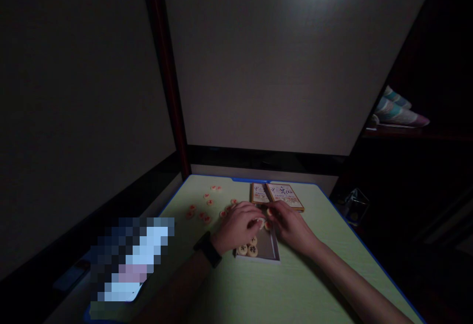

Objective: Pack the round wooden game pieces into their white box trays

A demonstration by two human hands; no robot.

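Note:
A shallow open box [266,252] lies on the table with several round Chinese chess pieces [252,251] in its near-left corner, their dark characters facing up. My left hand [240,223], with a black watch at the wrist, reaches over the box; a pale chess piece [260,223] shows at its curled fingertips. From the other side comes my right hand [291,220], a chess piece [269,212] between its thumb and fingers. Another red-marked piece [268,226] sits just below the right fingertips. My hands hide the far part of the box.
Several red-marked pieces [210,202] lie scattered on the green table [236,294], left of the box. Beyond my right hand is a printed box cover [284,196] with characters. A blurred-out lit screen [136,260] stands at the left edge. Walls rise behind the table.

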